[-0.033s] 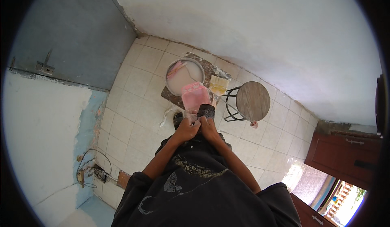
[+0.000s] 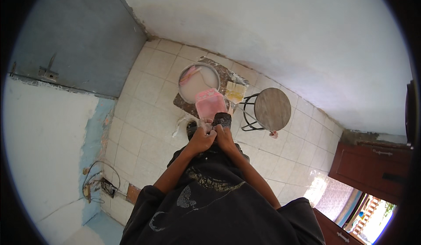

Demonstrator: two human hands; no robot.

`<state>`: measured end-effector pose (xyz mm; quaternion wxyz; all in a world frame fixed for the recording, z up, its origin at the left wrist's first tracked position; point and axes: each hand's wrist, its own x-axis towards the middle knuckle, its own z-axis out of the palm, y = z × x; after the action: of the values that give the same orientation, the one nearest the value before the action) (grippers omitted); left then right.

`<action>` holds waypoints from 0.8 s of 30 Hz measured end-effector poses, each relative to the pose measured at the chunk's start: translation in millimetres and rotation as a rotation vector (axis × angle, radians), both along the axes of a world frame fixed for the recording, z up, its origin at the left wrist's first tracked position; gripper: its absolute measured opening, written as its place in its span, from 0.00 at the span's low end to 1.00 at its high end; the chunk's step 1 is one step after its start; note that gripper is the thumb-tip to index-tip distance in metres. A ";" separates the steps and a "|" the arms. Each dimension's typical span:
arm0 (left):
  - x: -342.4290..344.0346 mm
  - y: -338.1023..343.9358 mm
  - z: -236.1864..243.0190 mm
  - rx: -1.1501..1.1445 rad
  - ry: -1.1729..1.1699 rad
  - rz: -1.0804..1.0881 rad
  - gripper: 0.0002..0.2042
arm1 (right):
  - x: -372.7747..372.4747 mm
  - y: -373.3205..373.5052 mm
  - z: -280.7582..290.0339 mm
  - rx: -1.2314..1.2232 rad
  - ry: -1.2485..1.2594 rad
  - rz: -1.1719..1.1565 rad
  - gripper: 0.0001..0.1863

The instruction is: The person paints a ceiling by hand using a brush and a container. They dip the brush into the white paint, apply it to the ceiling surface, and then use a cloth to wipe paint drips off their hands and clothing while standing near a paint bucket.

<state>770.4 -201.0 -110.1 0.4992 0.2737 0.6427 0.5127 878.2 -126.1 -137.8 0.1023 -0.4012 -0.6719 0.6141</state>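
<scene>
Close together before my dark, paint-stained shirt [image 2: 219, 179], my left hand [image 2: 202, 139] and my right hand [image 2: 224, 138] have their fingers drawn in and nearly touching. Something small and greyish shows at the left fingertips, too small to name. Just beyond the hands stands a pink plastic container [image 2: 211, 105]. Past it is a round tub [image 2: 204, 86] of whitish liquid with a pink object [image 2: 190, 76] at its left side. A dark shape [image 2: 222, 119], perhaps footwear or trouser leg, lies right beyond my right hand.
Tub and container rest on a stained board [image 2: 182, 103], beside a yellowish block-shaped thing [image 2: 236, 91]. A thin rod [image 2: 254, 118] runs toward a round wooden-topped stool [image 2: 272, 109]. Whitish cloth-like material [image 2: 180, 124] lies on the tiles. Loose cables [image 2: 90, 186] are at the left wall.
</scene>
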 end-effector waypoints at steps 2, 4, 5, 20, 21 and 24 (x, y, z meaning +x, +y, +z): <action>-2.4 2.4 -1.2 0.050 0.102 -0.052 0.20 | -3.9 -1.2 -1.7 -0.211 0.021 -0.177 0.20; -4.3 2.7 0.3 0.100 0.205 -0.100 0.19 | -4.9 0.5 4.2 -0.149 0.012 -0.205 0.20; -4.7 1.5 2.6 0.006 0.094 -0.118 0.17 | -6.7 1.8 7.6 -0.090 0.003 -0.228 0.21; 1.4 -12.6 45.6 -0.074 0.261 -0.147 0.09 | -10.3 15.7 -17.2 -0.498 -0.090 -0.519 0.18; 1.8 -13.7 47.6 -0.084 0.281 -0.157 0.09 | -8.9 16.3 -20.7 -0.498 -0.089 -0.517 0.18; 2.8 -18.6 41.3 -0.033 0.308 -0.159 0.10 | -9.1 16.6 -19.3 -0.609 -0.037 -0.603 0.19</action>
<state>773.3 -219.6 -68.8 0.4382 0.3908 0.6961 0.4131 869.0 -109.5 -157.1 0.1420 -0.6026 -0.3142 0.7197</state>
